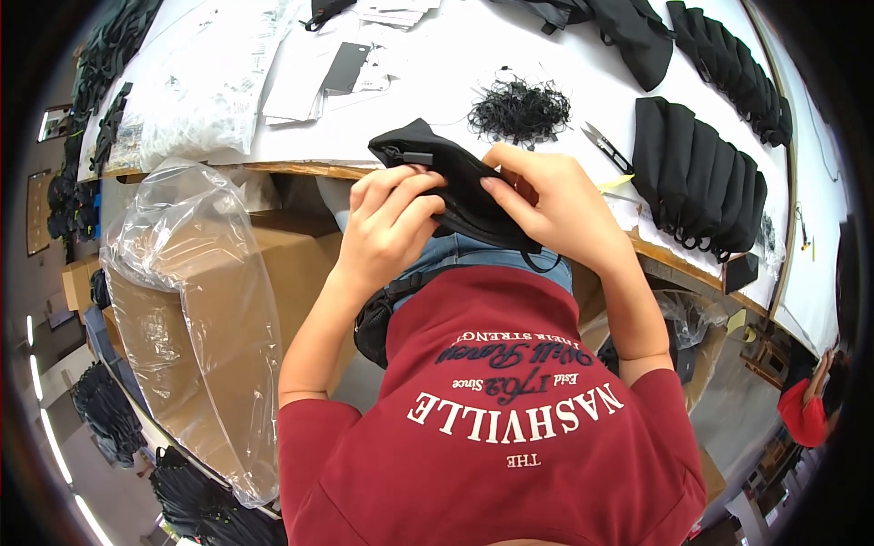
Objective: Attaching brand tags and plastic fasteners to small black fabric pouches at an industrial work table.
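Plastic film over brown carton, left of the left hand. Curled, partly closed, on near-left side of the black pouch: left hand. Pinched on its opposite edge: right hand; pouch between both hands, likely for two-sided support. Right of the right hand: snips, then overlapped fabric pieces, seemingly ranked for compactness. Surface: white table beyond hands, with thread tangle. Room: red-sleeved person, far right of hands.

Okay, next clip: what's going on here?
A person holds a black zippered pouch in both hands at the near edge of a white table. The left hand grips it near the zipper; the right hand pinches the other side. Beyond lies a tangle of black strips, with snips to its right.
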Action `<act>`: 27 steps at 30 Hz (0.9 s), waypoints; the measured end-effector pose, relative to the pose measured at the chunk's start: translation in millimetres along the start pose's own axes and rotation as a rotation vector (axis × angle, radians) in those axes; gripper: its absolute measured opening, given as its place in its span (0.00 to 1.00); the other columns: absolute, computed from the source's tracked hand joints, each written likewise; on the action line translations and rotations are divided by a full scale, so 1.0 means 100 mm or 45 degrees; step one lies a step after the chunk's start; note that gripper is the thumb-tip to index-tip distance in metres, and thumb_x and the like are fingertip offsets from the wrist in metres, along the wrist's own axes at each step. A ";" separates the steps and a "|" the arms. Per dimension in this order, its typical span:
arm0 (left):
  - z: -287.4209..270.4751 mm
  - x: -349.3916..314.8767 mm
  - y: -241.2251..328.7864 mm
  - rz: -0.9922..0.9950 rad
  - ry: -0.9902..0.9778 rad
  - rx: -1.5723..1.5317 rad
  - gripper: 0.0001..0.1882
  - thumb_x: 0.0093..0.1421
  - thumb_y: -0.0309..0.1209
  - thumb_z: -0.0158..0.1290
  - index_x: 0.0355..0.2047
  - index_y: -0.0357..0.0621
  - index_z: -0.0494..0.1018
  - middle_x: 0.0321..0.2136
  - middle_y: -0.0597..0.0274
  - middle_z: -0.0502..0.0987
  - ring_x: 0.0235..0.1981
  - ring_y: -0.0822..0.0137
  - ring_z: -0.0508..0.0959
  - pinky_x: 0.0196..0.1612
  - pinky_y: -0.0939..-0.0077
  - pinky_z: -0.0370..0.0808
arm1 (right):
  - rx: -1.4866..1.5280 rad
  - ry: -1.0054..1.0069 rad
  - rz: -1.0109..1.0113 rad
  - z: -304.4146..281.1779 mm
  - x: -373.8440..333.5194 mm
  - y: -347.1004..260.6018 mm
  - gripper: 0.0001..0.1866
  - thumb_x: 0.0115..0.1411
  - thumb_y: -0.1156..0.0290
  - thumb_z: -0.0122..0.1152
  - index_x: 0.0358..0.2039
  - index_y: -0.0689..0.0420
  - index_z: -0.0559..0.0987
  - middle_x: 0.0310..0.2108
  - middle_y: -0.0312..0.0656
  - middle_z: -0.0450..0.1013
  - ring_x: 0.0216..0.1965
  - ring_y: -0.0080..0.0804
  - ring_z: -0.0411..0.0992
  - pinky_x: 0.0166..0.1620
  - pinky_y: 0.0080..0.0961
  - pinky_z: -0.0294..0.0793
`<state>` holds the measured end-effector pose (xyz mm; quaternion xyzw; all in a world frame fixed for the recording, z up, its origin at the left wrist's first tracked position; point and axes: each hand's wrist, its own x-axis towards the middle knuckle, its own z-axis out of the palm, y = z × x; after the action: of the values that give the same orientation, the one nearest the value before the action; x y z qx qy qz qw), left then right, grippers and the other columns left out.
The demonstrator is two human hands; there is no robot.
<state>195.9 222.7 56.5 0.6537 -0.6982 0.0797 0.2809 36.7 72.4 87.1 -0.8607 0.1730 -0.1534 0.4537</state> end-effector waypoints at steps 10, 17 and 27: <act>0.05 -0.05 0.04 0.085 0.033 -0.071 0.18 0.36 0.26 0.59 0.32 0.49 0.76 0.29 0.73 0.74 0.31 0.72 0.72 0.39 0.77 0.62 | 0.116 -0.106 0.026 0.04 -0.04 0.04 0.07 0.55 0.72 0.57 0.32 0.61 0.72 0.14 0.40 0.63 0.15 0.25 0.60 0.22 0.22 0.61; 0.07 -0.07 0.06 0.085 -0.047 -0.103 0.16 0.37 0.26 0.59 0.30 0.48 0.77 0.29 0.74 0.75 0.29 0.73 0.71 0.37 0.78 0.61 | 0.104 -0.133 0.011 0.11 -0.05 0.10 0.06 0.55 0.72 0.57 0.31 0.61 0.73 0.14 0.40 0.63 0.15 0.25 0.60 0.22 0.22 0.61; 0.09 -0.12 0.06 0.087 -0.040 -0.122 0.17 0.37 0.26 0.59 0.32 0.47 0.76 0.29 0.73 0.75 0.30 0.72 0.71 0.37 0.77 0.62 | 0.155 -0.172 0.065 0.10 -0.06 0.10 0.06 0.55 0.72 0.57 0.31 0.61 0.73 0.14 0.41 0.63 0.15 0.26 0.60 0.22 0.22 0.61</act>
<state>187.7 229.9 44.6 0.6165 -0.7273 0.0452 0.2980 34.4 77.1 72.3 -0.8352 0.1544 -0.0936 0.5195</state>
